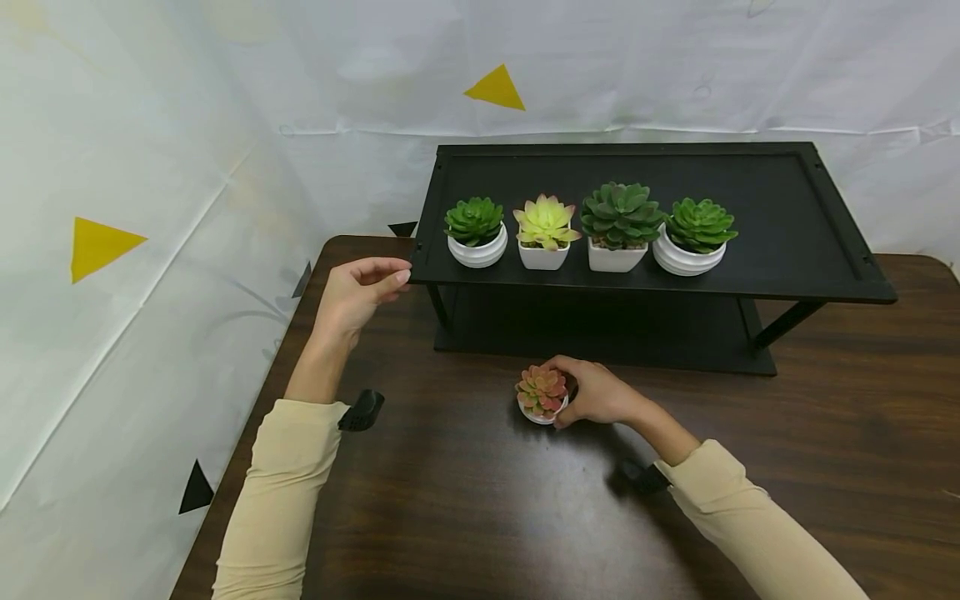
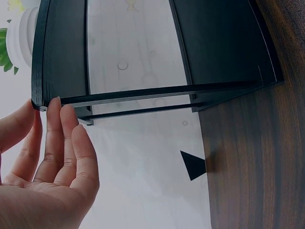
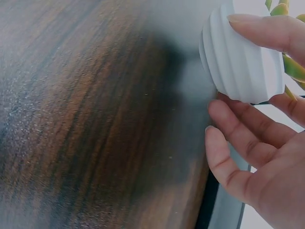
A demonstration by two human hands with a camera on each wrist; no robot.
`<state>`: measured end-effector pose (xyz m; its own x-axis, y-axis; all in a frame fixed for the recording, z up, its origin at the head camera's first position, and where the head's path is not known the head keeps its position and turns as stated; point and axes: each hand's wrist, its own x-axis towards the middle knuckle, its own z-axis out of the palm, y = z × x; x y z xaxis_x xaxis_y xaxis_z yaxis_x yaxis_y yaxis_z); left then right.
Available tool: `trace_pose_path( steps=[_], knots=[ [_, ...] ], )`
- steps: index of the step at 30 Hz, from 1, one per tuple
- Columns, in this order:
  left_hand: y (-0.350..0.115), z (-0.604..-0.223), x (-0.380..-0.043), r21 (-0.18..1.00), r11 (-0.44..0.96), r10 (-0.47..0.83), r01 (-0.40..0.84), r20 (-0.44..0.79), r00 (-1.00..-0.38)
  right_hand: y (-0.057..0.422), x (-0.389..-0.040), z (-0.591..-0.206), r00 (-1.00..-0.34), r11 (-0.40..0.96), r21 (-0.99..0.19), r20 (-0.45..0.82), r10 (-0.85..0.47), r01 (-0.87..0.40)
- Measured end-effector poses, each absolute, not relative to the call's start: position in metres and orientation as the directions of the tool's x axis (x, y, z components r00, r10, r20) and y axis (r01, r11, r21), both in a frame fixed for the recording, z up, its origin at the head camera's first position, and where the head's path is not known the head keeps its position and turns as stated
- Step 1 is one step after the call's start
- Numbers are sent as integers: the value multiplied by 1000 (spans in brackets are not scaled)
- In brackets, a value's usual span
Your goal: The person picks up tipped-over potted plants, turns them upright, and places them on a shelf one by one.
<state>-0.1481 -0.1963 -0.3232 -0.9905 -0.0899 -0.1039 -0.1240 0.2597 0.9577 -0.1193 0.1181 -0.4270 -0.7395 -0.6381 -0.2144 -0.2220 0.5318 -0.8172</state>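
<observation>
My right hand point(image 1: 600, 395) grips a small potted succulent point(image 1: 542, 392) with reddish-pink leaves, over the table in front of the shelf. In the right wrist view its ribbed white pot point(image 3: 243, 57) sits between thumb and fingers, tilted in that picture. At the left end of a black two-tier shelf point(image 1: 772, 200), my left hand point(image 1: 352, 296) pinches the front corner of the top board. The left wrist view shows the thumb on one face of the board's corner point(image 2: 40, 90) and fingertips point(image 2: 55, 102) at the other.
Along the top board stand a green succulent point(image 1: 474, 231), a yellow-green one point(image 1: 545, 232), a dark green one point(image 1: 620, 225) and another green one point(image 1: 693, 236), all in white pots. The shelf's lower board point(image 1: 600, 329) rests on the brown table point(image 1: 465, 500). White sheeting point(image 1: 360, 75) hangs behind and left.
</observation>
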Motion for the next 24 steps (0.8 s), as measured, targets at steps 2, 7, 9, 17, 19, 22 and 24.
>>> trace_pose_path(
  steps=[2, 7, 9, 17, 19, 22, 24],
  knots=[
    [-196, -323, -148, 958, 258, -91, -125, -105, -990, 119, -119, -424, -745, 535, -817, -216, -631, -216],
    [-196, -323, -148, 957, 257, -90, -130, -111, -990, 121, -118, -418, -750, 541, -814, -221, -623, -210],
    [-196, -323, -148, 957, 259, -89, -131, -111, -990, 123, -117, -414, -751, 540, -815, -219, -623, -210],
    [-197, -324, -149, 959, 253, -87, -128, -109, -990, 131, -117, -395, -768, 534, -814, -184, -614, -231],
    [-197, -325, -149, 959, 255, -87, -125, -106, -991, 133, -117, -390, -769, 532, -813, -179, -613, -236],
    [-197, -325, -149, 958, 259, -86, -122, -103, -991, 136, -117, -382, -767, 530, -813, -173, -618, -243],
    [-197, -325, -149, 958, 260, -85, -120, -101, -991, 138, -116, -375, -770, 534, -811, -176, -613, -239]
  ],
)
